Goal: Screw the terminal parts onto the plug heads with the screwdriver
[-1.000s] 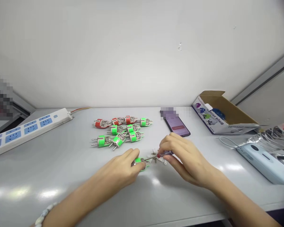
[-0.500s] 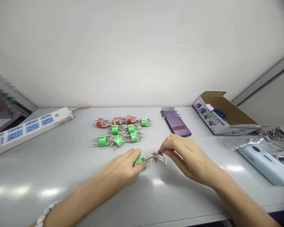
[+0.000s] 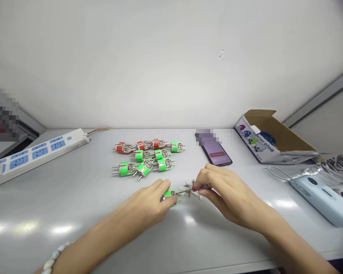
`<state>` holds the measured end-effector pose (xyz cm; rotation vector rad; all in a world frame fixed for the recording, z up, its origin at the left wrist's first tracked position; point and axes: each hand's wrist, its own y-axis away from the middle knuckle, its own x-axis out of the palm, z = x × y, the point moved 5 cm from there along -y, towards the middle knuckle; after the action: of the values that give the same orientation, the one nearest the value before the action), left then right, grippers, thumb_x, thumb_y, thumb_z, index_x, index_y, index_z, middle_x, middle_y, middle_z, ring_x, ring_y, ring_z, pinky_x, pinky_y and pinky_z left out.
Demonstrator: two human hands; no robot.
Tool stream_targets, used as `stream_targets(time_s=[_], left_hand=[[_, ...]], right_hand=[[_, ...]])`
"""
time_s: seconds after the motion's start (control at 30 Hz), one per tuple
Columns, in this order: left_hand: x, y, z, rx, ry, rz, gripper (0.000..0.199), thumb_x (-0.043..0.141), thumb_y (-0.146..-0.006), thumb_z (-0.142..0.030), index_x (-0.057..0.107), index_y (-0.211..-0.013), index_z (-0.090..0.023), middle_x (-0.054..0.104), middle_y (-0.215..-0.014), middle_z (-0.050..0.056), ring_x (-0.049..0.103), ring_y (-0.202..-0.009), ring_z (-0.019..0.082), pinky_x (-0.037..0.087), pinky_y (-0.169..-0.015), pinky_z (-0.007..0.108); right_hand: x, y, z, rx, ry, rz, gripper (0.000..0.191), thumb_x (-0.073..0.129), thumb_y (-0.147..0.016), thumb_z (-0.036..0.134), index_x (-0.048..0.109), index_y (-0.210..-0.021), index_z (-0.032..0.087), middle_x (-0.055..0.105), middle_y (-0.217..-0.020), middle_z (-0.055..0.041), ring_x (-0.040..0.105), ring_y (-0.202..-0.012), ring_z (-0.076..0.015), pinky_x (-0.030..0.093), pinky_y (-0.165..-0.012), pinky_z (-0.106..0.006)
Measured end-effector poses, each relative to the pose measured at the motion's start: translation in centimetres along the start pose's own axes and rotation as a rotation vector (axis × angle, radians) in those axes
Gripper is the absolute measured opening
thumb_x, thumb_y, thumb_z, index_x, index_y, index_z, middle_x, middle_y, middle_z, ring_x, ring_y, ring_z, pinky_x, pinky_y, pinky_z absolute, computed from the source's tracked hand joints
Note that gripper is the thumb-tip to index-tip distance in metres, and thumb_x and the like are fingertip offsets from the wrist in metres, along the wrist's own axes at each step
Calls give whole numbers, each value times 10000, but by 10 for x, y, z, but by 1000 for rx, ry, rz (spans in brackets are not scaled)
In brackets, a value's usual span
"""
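My left hand (image 3: pixel 153 199) is closed around a green and white electrical plug (image 3: pixel 168 194), pinning it near the table's middle; the fingers cover much of it. My right hand (image 3: pixel 221 190) grips the handle of a screwdriver (image 3: pixel 185 190), whose thin metal shaft points left to the plug. Its tip meets the plug by my left thumb, too small to make out exactly. Beneath and around the shaft lie small white clamp strips (image 3: pixel 196 193) and several screws. Behind my hands, opened plugs with green bodies (image 3: pixel 124 169) and red bodies (image 3: pixel 124 147) lie in rough rows, pins mostly pointing left.
A white power strip (image 3: pixel 45 156) lies at the left. A phone (image 3: pixel 215 152) rests behind my right hand. At the right are an open cardboard plug box (image 3: pixel 260 142), a light blue device with a strap (image 3: pixel 321 196) and clear plastic wrapping (image 3: pixel 326 169).
My right hand has shifted slightly downward with the screwdriver, whose shaft now lies flatter, and its fingers have turned on the handle. The left hand and plug stay in place.
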<state>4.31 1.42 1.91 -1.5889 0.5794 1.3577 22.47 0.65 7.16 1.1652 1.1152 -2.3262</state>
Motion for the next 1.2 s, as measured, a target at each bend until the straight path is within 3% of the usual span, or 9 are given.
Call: stream_targets(time_s=[0.13, 0.23, 0.33, 0.47, 0.57, 0.7, 0.87, 1.03, 1.2], left_hand=[[1, 0, 0, -6, -25, 12, 331, 401, -811, 52, 598, -906, -197, 398, -763, 1, 320, -627, 154, 142, -512, 270], [0, 0, 0, 1, -17, 13, 337, 391, -806, 56, 595, -909, -192, 399, -770, 3, 322, -626, 151, 137, -513, 269], [1, 0, 0, 2, -9, -5, 324, 393, -809, 49, 594, -904, -188, 381, -764, -3, 294, -611, 144, 123, -512, 267], [4, 0, 0, 0, -10, -30, 320, 387, -818, 43, 594, -899, -186, 373, -763, -2, 293, -615, 146, 123, -510, 269], [6, 0, 0, -10, -15, -31, 318, 371, -842, 45, 588, -872, -187, 380, -756, 1, 302, -617, 151, 132, -507, 272], [4, 0, 0, -1, -4, -19, 339, 377, -835, 53, 598, -912, -192, 403, -761, 5, 331, -627, 154, 140, -507, 273], [-1, -1, 0, 0, -6, -23, 320, 398, -850, 39, 592, -953, -194, 388, -767, -5, 317, -621, 143, 135, -510, 257], [2, 0, 0, 4, -18, -21, 326, 376, -824, 38, 578, -931, -193, 397, -762, -1, 295, -593, 146, 150, -497, 258], [4, 0, 1, 2, -40, -39, 343, 374, -784, 60, 550, -920, -201, 399, -754, -4, 309, -589, 149, 163, -484, 256]], right_hand=[[2, 2, 2, -56, 128, -134, 310, 480, -1080, 361, 508, -816, 202, 543, -624, 10, 419, -557, -149, 314, -534, -286], [4, 0, 0, -29, 75, -140, 322, 412, -1096, 411, 538, -891, 196, 615, -677, -10, 496, -570, -153, 369, -549, -283], [5, -1, -3, 52, -96, -29, 262, 343, -1119, 354, 534, -1018, 205, 689, -831, -38, 599, -658, -155, 455, -604, -271], [5, 3, -4, 87, -184, 114, 143, 389, -1085, 201, 529, -1057, 211, 682, -891, -35, 608, -716, -154, 467, -642, -265], [2, 5, -4, 55, -111, 35, 95, 494, -1053, 221, 528, -966, 206, 622, -778, -10, 539, -640, -146, 412, -589, -258], [3, 4, -3, -3, 61, -94, 278, 524, -1044, 271, 452, -780, 227, 480, -619, 36, 399, -543, -136, 312, -530, -269], [5, 0, -5, 17, 10, -88, 103, 477, -1062, 203, 530, -975, 211, 591, -739, -2, 493, -609, -139, 378, -561, -252], [1, -1, -2, -7, -9, 8, 165, 404, -1044, 106, 538, -1018, 199, 647, -817, -39, 557, -676, -159, 413, -590, -265], [-2, 2, -4, -38, 167, -103, 296, 495, -1075, 339, 525, -813, 205, 574, -632, 6, 473, -550, -142, 343, -542, -274]])
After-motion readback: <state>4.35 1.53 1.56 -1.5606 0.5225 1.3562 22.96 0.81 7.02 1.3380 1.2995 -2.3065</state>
